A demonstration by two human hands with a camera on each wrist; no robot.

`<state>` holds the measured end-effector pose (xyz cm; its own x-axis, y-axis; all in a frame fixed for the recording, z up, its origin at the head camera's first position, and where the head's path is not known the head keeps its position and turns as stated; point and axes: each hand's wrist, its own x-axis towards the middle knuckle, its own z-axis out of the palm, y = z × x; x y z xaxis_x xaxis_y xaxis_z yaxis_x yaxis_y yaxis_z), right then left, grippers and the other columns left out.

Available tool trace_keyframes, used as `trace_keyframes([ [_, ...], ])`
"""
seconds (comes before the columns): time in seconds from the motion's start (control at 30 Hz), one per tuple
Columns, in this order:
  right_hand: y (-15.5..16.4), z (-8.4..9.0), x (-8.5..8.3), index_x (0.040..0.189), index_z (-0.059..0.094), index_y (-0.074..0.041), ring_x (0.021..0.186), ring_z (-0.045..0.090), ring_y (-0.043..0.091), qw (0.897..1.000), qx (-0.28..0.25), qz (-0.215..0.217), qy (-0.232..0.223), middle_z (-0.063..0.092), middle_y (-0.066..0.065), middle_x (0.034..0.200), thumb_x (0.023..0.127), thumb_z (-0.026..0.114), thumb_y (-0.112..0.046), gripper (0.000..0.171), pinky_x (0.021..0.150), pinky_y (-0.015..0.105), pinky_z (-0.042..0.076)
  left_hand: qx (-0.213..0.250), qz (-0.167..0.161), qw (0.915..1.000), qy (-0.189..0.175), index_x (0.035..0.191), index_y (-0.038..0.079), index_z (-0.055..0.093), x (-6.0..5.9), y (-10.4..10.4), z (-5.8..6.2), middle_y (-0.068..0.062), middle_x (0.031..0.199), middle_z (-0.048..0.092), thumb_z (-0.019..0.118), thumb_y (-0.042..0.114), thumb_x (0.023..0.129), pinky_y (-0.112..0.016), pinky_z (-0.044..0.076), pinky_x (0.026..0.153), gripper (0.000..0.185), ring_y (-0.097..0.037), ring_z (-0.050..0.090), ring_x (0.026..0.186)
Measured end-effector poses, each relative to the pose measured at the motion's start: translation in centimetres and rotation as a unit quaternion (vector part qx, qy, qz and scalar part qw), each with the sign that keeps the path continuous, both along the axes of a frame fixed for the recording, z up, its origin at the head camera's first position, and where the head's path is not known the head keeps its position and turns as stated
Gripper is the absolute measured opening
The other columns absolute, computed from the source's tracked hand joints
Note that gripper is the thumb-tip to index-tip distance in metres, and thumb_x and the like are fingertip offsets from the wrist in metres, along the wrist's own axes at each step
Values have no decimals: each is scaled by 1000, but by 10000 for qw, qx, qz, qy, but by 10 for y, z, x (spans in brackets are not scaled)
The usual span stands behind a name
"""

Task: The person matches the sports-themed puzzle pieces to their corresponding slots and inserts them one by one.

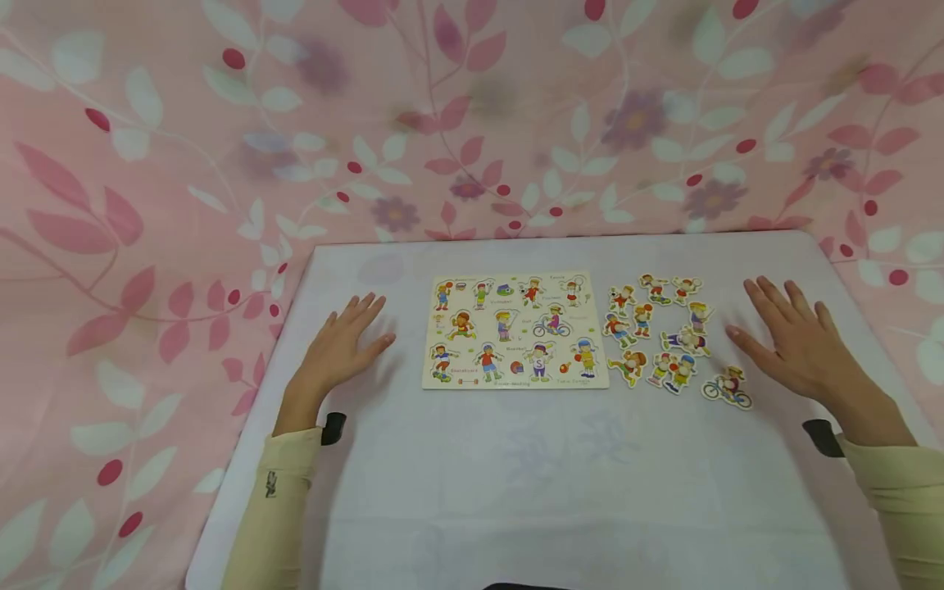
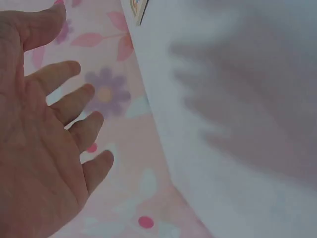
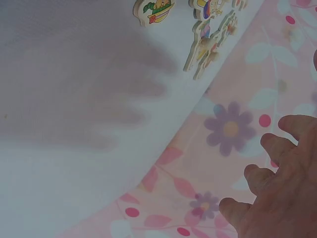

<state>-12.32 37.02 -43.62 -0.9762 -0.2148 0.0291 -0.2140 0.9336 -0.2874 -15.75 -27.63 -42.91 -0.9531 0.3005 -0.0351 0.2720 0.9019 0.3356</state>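
Pink floral cloth (image 1: 472,123) behind, white tabletop (image 1: 442,475) below! L grip (image 1: 342,342) & R grip (image 1: 795,348) both spread, holding nothing; puzzle board (image 1: 519,330) betw., cutout pcs (image 1: 687,340) bunched just right of it, so a hasty grab cd drag neighbours along.

Puzzle board (image 1: 526,334): "S" on figure's shirt (image 1: 540,361); small labels (image 1: 465,371) blurred.

The pink cloth (image 1: 413,106) has purple flowers (image 1: 636,121), the table (image 1: 442,467) is white, and the cream board (image 1: 526,324) has red and blue pictures (image 1: 488,362).
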Motion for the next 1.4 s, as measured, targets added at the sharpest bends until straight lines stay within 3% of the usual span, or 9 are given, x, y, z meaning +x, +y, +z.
trace_keyframes([
  [0.3,-2,-2,-1,159,7,-11,147,-10,44,10000,-84,-16,-14,8,24,161,101,46,-44,77,110,62,-18,1023,-455,9928,-427,145,19,52,-32,24,-10,-4,152,44,64,48,94,-53,26,115,61,-29,31,144],
  [0.57,-2,0,1,160,9,-13,147,-10,42,9999,-114,-28,54,9,23,162,101,47,-43,76,110,63,-17,998,-243,9891,-1059,133,20,65,-49,45,-26,-3,149,48,71,42,90,-55,27,113,49,-30,33,143],
  [0.93,-3,2,7,159,14,-11,148,-8,42,9997,-188,-61,118,11,23,162,100,49,-42,75,111,63,-15,270,-69,9954,-919,123,18,72,-50,62,-35,-10,142,54,71,33,90,-56,35,108,36,-38,45,134],
  [1.17,-6,-2,8,159,16,-12,148,-5,42,9996,-265,-81,79,13,23,161,100,51,-40,74,112,63,-12,198,-30,9961,-854,123,18,72,-49,60,-35,-10,141,55,72,29,90,-55,35,108,34,-38,44,134],
  [1.4,-15,0,1,156,29,-16,143,18,48,9987,-513,39,67,28,25,155,98,60,-37,70,106,73,18,212,1,9968,-777,120,18,74,-49,61,-35,-9,138,57,74,29,89,-54,36,108,33,-37,47,133],
])
